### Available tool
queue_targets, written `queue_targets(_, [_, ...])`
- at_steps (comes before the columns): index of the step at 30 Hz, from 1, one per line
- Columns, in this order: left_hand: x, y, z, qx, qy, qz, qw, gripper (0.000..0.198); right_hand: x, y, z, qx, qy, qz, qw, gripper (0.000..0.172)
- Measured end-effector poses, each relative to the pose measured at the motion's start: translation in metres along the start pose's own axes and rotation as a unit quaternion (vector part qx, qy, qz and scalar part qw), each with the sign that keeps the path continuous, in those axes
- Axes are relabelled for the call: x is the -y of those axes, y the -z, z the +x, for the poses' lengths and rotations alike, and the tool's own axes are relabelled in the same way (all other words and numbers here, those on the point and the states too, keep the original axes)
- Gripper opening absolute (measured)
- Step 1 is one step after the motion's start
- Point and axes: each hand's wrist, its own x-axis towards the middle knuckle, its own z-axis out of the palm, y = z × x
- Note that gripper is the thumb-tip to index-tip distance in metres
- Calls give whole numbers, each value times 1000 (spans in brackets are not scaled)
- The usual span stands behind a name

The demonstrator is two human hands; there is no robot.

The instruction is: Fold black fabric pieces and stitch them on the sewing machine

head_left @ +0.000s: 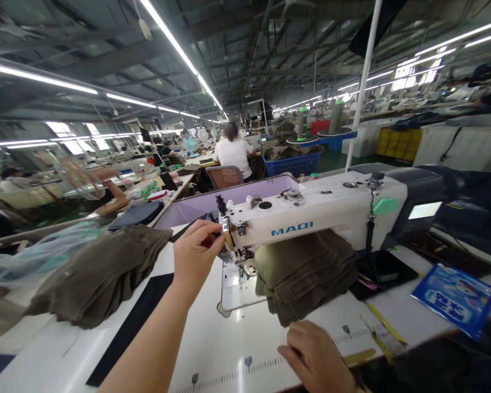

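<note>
A white sewing machine (303, 218) stands on the white table, its needle end to the left. My left hand (196, 256) is raised at that end, thumb and fingertips pinched together beside the metal thread take-up guard (227, 234). Whatever sits between those fingertips is too small to make out. Under the machine's arm lies a stack of olive-brown fabric pieces (306, 273). Nearer to me, my right hand (311, 355) rests low over the table's front edge, fingers curled in and nothing visible in them. The needle plate (241, 289) shows below my left hand.
More olive fabric pieces (106, 267) lie left, near a black strip (139, 322). A blue packet (456, 299) and a black phone-like slab (384, 273) are at the right. Behind the machine is a lilac bin (213, 199); a person (232, 153) sits beyond.
</note>
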Motion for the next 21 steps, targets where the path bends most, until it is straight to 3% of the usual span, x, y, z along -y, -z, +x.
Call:
queue_targets(6, [1,-6,-1,-54,-62,14,997,7,-3,-1,0,0,18,-17,1000,21])
queue_targets(11, [4,3,-8,6,-56,13,998,6,-6,-2,0,3,31,-3,1000,24])
queue_targets(15, [9,10,-16,35,19,-22,999,6,-6,-1,2,-4,31,-8,999,25])
queue_targets(17, [11,10,-16,44,95,-106,989,7,-8,-1,3,-14,32,-20,999,26])
queue_targets(19, [11,10,-15,45,185,-244,951,11,-13,-5,0,-24,42,-32,998,27])
queue_targets(21, [6,13,-13,35,259,-386,885,16,-19,-12,-6,-33,66,-33,997,29])
